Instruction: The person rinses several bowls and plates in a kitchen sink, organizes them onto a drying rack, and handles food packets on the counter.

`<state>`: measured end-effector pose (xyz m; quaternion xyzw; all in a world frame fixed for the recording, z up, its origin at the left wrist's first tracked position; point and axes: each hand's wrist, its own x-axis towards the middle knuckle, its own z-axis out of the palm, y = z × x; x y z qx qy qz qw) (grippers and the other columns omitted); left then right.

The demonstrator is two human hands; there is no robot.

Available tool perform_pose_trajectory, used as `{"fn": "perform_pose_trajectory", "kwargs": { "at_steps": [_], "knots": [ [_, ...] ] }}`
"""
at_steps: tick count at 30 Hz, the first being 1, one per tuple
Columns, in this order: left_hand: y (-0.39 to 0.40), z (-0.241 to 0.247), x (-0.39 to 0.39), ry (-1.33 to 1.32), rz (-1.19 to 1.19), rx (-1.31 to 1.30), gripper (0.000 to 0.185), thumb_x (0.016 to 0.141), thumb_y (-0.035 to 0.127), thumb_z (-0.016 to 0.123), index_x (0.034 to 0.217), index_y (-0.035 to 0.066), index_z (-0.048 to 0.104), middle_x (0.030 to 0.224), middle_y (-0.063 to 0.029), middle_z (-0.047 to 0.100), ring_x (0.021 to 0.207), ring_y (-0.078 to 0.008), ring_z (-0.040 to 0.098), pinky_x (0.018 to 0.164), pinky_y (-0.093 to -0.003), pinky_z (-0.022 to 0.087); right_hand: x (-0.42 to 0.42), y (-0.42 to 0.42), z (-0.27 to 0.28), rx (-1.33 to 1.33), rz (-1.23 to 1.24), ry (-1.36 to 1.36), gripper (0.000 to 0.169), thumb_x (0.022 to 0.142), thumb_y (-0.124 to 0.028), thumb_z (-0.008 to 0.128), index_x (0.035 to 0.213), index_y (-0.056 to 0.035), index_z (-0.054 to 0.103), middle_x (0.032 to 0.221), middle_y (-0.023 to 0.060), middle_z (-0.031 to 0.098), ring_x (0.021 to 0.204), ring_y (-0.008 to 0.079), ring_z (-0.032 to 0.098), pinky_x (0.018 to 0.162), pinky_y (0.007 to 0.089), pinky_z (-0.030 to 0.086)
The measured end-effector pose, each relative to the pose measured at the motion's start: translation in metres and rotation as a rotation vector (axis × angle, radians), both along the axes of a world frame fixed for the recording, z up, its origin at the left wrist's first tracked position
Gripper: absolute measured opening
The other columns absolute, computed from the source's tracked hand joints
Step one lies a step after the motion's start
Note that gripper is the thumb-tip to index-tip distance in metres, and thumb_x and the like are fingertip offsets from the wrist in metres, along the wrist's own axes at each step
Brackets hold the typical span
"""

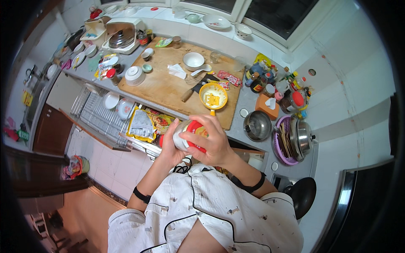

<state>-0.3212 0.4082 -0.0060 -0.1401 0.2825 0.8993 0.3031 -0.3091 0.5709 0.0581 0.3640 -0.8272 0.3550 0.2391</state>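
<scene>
Both hands hold a jar (180, 138) tilted on its side in front of my chest, off the front edge of the counter. The jar has a pale, whitish body and a red part with a printed picture; whether that is a lid or a label I cannot tell. My left hand (171, 144) cups the pale end. Wrapped over the red end are the fingers of my right hand (213, 139). Just beyond them, a yellow-rimmed bowl with a handle (219, 89) rests on the large wooden board (158, 95). A whisk (189, 93) with a wooden handle lies beside that bowl.
Below my left hand an open drawer holds yellow food packets (140, 126); a pulled-out wire dish rack (91, 104) is left of it. A white bowl (193, 60) and spoon sit on the board. Bottles (258, 82), a steel bowl (258, 125) and a purple basket (275, 145) stand right.
</scene>
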Motion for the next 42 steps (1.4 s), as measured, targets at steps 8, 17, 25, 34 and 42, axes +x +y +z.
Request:
{"fn": "perform_pose_trajectory", "kwargs": {
  "at_steps": [8,17,25,34,42],
  "knots": [
    [0.001,0.010,-0.005,0.016,-0.157,0.047,0.055,0.098,0.052,0.045,0.135,0.010,0.049,0.126,-0.0147,0.059,0.112,-0.0302,0.063,0.088,-0.0456,0.058,-0.014,0.023,0.002,-0.027,0.225,0.102,0.037,0.069,-0.017,0.072,0.106,-0.0183,0.071,0.122,0.0179,0.058,0.108,0.0369,0.057,0.092,0.0472,0.048],
    [0.015,0.012,-0.016,0.107,0.065,-0.053,0.051,0.096,0.052,0.053,0.132,0.016,0.049,0.125,-0.0075,0.059,0.112,-0.0228,0.062,0.090,-0.0420,0.055,-0.008,0.009,-0.012,-0.254,-0.337,-0.123,0.034,0.086,-0.027,0.060,0.115,-0.0086,0.065,0.125,0.0196,0.052,0.112,0.0344,0.053,0.098,0.0420,0.042],
    [0.026,0.012,-0.009,0.185,0.077,-0.062,0.053,0.096,0.048,0.054,0.137,0.016,0.044,0.131,-0.0097,0.053,0.121,-0.0251,0.054,0.100,-0.0425,0.050,0.000,0.020,-0.006,-0.284,-0.338,-0.032,0.033,0.079,-0.018,0.070,0.110,-0.0093,0.066,0.124,0.0172,0.053,0.106,0.0313,0.056,0.090,0.0416,0.047],
    [0.050,0.028,-0.015,0.464,0.274,-0.154,0.052,0.095,0.048,0.056,0.135,0.016,0.042,0.122,-0.0092,0.052,0.114,-0.0227,0.054,0.099,-0.0392,0.046,0.001,0.017,0.011,-0.461,-0.498,-0.061,0.022,0.085,-0.018,0.065,0.105,-0.0085,0.067,0.123,0.0162,0.055,0.108,0.0300,0.054,0.093,0.0396,0.045],
    [0.065,0.031,-0.020,0.564,0.255,-0.254,0.050,0.097,0.046,0.052,0.136,0.017,0.041,0.125,-0.0118,0.052,0.115,-0.0248,0.053,0.099,-0.0397,0.046,-0.001,0.027,0.005,-0.570,-0.570,-0.083,0.021,0.088,-0.017,0.063,0.106,-0.0080,0.065,0.122,0.0152,0.057,0.111,0.0300,0.054,0.096,0.0391,0.043]
  ]
}}
